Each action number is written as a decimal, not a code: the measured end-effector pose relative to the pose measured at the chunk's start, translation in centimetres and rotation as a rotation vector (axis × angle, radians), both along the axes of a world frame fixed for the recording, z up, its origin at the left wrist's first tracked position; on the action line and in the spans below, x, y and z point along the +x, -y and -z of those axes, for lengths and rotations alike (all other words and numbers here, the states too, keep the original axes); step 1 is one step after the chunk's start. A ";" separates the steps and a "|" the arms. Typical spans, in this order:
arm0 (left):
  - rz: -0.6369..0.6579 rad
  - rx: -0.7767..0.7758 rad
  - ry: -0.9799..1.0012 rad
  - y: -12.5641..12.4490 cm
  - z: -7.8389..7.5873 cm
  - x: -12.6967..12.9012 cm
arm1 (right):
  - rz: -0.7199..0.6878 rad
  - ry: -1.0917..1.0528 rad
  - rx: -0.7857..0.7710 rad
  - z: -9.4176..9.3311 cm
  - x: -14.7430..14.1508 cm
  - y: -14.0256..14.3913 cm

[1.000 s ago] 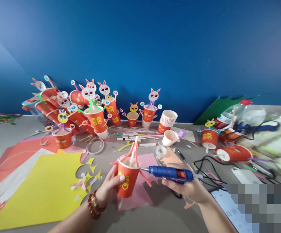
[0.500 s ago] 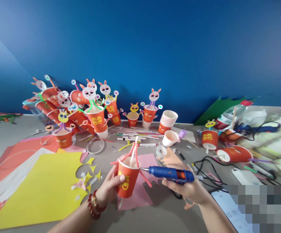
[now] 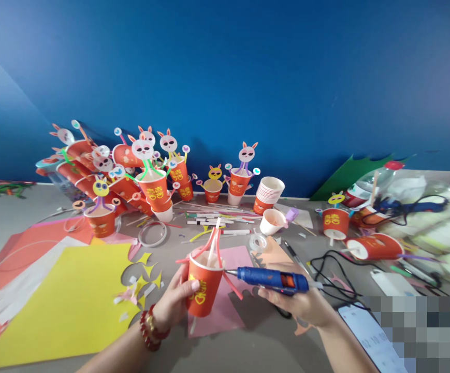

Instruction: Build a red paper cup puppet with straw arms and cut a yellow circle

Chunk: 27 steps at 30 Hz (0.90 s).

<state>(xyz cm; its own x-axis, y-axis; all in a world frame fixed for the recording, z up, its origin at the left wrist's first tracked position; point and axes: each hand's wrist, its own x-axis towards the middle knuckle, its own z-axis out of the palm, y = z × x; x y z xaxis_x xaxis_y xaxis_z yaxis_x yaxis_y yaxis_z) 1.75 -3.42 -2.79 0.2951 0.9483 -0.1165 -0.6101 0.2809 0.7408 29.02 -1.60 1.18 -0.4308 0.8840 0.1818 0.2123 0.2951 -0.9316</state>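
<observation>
In my left hand is a red paper cup with gold lettering, thumb pressed on its near side. Pink strips rise from the cup and stick out at both sides, around a white stick standing in it. A blue glue gun lies in the grip of my right hand. Its metal nozzle points left and meets the cup's right side just under the rim, by a pink strip. Under the cup lies a pink paper sheet.
Yellow paper with scraps covers the left. Finished rabbit cups stand behind, beside stacked cups and several markers. On the right are a black cord, a tipped cup and a phone.
The glue gun has shifted very slightly left against the cup. Otherwise both hands and the cup stay nearly still.
</observation>
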 end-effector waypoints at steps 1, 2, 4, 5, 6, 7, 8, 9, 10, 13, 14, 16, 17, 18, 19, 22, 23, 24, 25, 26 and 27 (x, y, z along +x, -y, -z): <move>-0.006 -0.004 0.002 0.0 0.1 0.0 | -0.007 0.011 0.003 -0.1 0.0 0.0; -0.010 -0.006 0.004 0.0 0.1 -0.1 | -0.013 0.020 0.003 -0.2 -0.1 0.0; -0.010 -0.004 0.002 0.0 0.2 -0.1 | 0.002 0.018 0.011 -0.2 -0.1 -0.1; -0.006 -0.001 0.000 0.0 0.2 -0.1 | 0.006 0.019 0.015 -0.2 -0.1 -0.1; -0.003 0.003 -0.003 0.0 0.2 -0.1 | 0.008 0.021 0.016 -0.1 -0.1 -0.1; 0.002 0.004 -0.005 0.0 0.2 -0.1 | 0.005 0.024 0.012 -0.1 -0.1 -0.1; 0.001 0.003 -0.004 0.0 0.1 -0.1 | -0.005 0.026 0.005 0.0 0.0 -0.1; -0.003 -0.001 0.000 -0.1 0.1 -0.1 | -0.015 0.022 -0.001 0.0 0.0 -0.1; -0.005 -0.004 0.005 -0.1 0.1 -0.1 | -0.022 0.011 -0.008 0.1 0.0 -0.1; -0.013 -0.004 0.010 0.0 0.3 -0.2 | 0.004 -0.040 -0.013 0.3 0.0 0.1; -0.013 -0.002 0.006 0.0 0.4 -0.3 | 0.022 -0.048 -0.010 0.3 0.0 0.1; -0.013 0.001 -0.003 0.0 0.6 -0.4 | 0.048 -0.038 -0.005 0.2 0.0 0.2; -0.016 0.002 -0.006 -0.1 0.8 -0.4 | 0.049 -0.027 -0.005 0.1 -0.1 0.2; -0.020 0.004 -0.009 -0.1 0.9 -0.5 | 0.042 -0.014 -0.005 -0.1 -0.1 0.2; -0.024 0.005 -0.012 -0.1 1.0 -0.5 | 0.031 -0.001 -0.007 -0.2 -0.1 0.2; -0.027 0.009 -0.025 -0.1 1.1 -0.5 | 0.013 0.007 -0.004 -0.4 -0.1 0.1; -0.026 0.011 -0.030 -0.1 1.1 -0.5 | 0.012 0.012 -0.001 -0.4 0.0 0.1; -0.024 0.014 -0.036 -0.1 1.1 -0.5 | 0.006 0.019 -0.002 -0.3 0.1 0.1; -0.024 0.016 -0.041 -0.1 1.1 -0.5 | -0.002 0.029 -0.009 -0.2 0.3 0.0; -0.026 0.020 -0.045 -0.1 1.1 -0.5 | -0.008 0.036 -0.021 0.0 0.4 0.0; -0.028 0.027 -0.048 -0.2 1.1 -0.5 | -0.012 0.042 -0.036 0.1 0.5 -0.1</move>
